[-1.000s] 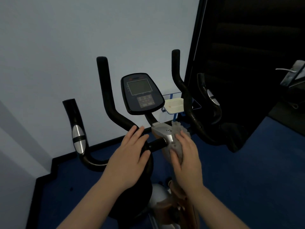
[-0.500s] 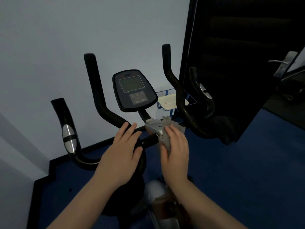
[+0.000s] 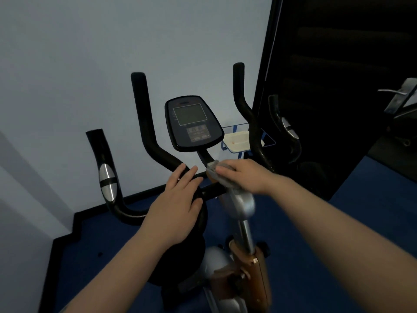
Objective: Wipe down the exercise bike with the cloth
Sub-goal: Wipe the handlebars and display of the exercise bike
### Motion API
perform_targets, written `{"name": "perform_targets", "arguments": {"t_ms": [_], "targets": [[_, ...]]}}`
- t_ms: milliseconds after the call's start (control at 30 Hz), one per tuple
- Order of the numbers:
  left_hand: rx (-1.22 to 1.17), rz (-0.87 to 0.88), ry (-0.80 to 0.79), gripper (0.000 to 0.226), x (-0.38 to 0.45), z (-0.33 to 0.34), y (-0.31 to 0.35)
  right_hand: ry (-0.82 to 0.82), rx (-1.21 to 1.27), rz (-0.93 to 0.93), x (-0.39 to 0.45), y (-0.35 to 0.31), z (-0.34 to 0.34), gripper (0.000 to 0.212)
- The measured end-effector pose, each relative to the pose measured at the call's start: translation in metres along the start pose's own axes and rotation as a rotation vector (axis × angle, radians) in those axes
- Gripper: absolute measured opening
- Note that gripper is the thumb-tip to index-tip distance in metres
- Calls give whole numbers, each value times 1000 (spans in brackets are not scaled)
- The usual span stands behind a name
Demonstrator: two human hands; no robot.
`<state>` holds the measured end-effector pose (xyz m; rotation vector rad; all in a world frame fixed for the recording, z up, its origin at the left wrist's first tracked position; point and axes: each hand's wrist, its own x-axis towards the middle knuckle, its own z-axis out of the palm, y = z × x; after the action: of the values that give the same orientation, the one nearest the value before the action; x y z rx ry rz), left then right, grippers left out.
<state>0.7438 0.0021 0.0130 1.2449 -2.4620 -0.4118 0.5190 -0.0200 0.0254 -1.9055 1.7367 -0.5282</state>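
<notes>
Wiping the bike's stem clamp, below the console.

Right hand (image 3: 244, 176) presses the cloth (image 3: 220, 177) flat onto the clamp, fingers laid over it, pointing toward 9 o'clock; left hand (image 3: 178, 204) rests spread on the handlebar (image 3: 155, 145) at its 8 o'clock. Best keep that brace, press evenly, and work around the clamp toward the console (image 3: 194, 123) at 12.
</notes>
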Motion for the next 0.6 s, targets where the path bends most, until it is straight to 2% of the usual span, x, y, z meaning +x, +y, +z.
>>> {"name": "perform_targets", "arguments": {"t_ms": [100,233,267,333,400,467,533,600], "targets": [[-6,-1,7,50,1,0,0,-55,-59,67,29,-8,6,37],[-25,6,19,48,-2,-2,2,-36,-104,103,41,-17,14,34],[-29,6,30,48,-5,-3,3,4,-115,81,35,-16,16,31],[-44,-11,74,46,-12,-5,4,187,-108,-12,14,-9,28,22],[-59,-41,137,44,-19,-9,6,415,-79,-108,-10,-4,45,23],[-59,-80,194,43,-29,-12,5,573,-58,-104,-20,-6,52,30],[-62,-124,232,41,-41,-13,2,659,-130,-39,-16,-21,56,44],[-117,-169,256,38,-56,-11,-1,629,-257,-52,-16,-38,65,54]]}}
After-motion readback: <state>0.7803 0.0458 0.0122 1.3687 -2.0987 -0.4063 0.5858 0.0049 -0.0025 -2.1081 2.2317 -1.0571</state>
